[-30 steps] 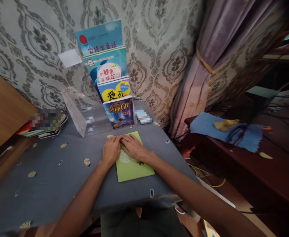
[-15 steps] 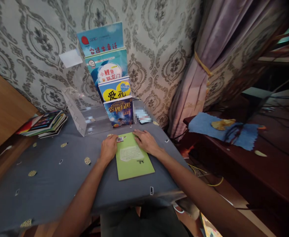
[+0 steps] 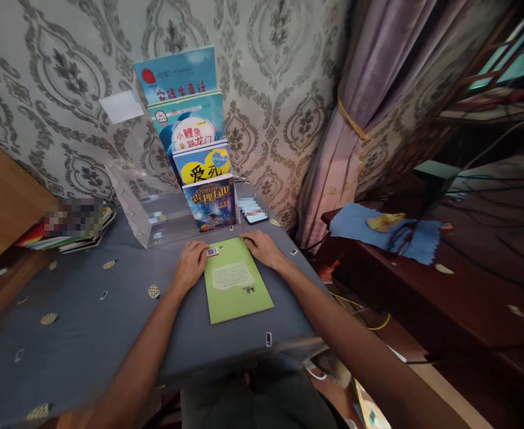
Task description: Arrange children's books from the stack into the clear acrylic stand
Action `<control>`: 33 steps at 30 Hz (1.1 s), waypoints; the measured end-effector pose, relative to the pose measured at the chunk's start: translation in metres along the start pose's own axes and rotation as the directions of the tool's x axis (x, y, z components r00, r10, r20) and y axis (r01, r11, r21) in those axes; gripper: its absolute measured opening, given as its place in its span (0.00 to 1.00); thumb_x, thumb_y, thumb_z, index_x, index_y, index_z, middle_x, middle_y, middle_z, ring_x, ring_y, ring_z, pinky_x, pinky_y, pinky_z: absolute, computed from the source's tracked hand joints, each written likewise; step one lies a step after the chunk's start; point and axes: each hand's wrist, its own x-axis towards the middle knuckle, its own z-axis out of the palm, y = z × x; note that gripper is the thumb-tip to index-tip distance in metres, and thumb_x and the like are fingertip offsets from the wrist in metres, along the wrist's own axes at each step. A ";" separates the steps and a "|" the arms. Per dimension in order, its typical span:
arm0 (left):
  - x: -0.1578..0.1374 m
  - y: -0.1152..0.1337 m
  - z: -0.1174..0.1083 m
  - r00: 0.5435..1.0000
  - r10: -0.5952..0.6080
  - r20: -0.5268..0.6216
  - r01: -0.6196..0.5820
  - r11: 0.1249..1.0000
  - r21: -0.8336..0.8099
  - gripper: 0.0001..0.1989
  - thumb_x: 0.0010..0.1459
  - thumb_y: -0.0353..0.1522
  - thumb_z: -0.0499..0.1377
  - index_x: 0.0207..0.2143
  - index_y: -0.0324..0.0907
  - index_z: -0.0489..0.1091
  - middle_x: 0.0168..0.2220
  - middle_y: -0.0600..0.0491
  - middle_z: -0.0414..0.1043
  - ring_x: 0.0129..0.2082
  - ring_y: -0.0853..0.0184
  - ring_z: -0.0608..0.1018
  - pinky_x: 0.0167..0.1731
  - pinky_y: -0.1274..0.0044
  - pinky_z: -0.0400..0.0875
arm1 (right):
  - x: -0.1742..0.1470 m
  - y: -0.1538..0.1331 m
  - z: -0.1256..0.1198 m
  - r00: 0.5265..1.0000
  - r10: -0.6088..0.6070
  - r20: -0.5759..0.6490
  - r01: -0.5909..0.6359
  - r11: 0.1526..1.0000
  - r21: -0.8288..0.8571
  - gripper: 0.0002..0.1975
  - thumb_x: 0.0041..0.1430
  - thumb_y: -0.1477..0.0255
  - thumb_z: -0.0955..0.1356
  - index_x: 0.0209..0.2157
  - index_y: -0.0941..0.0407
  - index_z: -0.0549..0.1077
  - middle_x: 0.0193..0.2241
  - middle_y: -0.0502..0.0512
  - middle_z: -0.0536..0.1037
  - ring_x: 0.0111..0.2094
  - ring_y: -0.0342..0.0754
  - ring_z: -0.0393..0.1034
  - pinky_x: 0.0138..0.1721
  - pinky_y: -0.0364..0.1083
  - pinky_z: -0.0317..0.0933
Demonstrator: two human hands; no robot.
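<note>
A light-green book (image 3: 235, 304) lies flat on the cloth-covered table, a barcode and a pale text panel on the side facing up. At its far left corner my left hand (image 3: 192, 262) is closed, fingers curled at the edge. My right hand (image 3: 262, 247) pinches the far right corner, its thumb and fingers drawn together there. Just beyond the book, a clear acrylic rack (image 3: 134, 217) holds several upright books in steps. The lowest, front one is a dark blue book (image 3: 210, 205); above it rises a blue-and-yellow book (image 3: 199, 164).
Right of the rack lies a phone (image 3: 253, 211), its screen blurred. A stack of books (image 3: 83, 229) sits at the table's left. Beyond the right edge stands a dark red wooden bench (image 3: 378, 268) with a blue cloth (image 3: 346, 220) on it. A purple curtain (image 3: 333, 155) hangs behind.
My right hand has slid off the green book's face to its far right corner, and its fingers have curled in. My left hand stays at the left corner. The view has shifted slightly.
</note>
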 end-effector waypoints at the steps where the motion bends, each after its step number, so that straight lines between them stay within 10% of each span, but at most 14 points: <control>1: -0.001 0.003 0.001 0.999 0.032 0.012 -0.033 0.999 0.015 0.12 0.64 0.27 0.51 0.41 0.42 0.75 0.43 0.47 0.78 0.45 0.60 0.78 0.50 0.65 0.72 | 0.001 0.001 0.000 1.000 0.016 -0.012 -0.016 1.000 0.011 0.19 0.64 0.81 0.62 0.51 0.57 0.78 0.50 0.59 0.81 0.53 0.53 0.74 0.57 0.52 0.65; 19: -0.001 0.052 0.021 0.940 0.242 0.241 -0.259 0.965 0.042 0.18 0.68 0.35 0.51 0.56 0.42 0.70 0.59 0.43 0.71 0.60 0.57 0.72 0.61 0.60 0.65 | 0.013 0.026 0.016 0.993 0.044 -0.108 -0.018 0.972 0.234 0.21 0.60 0.83 0.62 0.50 0.55 0.78 0.45 0.57 0.83 0.46 0.51 0.78 0.52 0.53 0.69; 33: 0.030 0.058 0.041 0.933 0.172 0.317 -0.219 0.969 0.119 0.21 0.70 0.35 0.48 0.61 0.38 0.65 0.63 0.42 0.68 0.64 0.57 0.68 0.62 0.61 0.61 | 0.011 0.018 0.012 0.991 0.038 -0.125 -0.011 0.977 0.214 0.21 0.60 0.83 0.63 0.50 0.55 0.78 0.45 0.56 0.83 0.47 0.50 0.77 0.53 0.51 0.69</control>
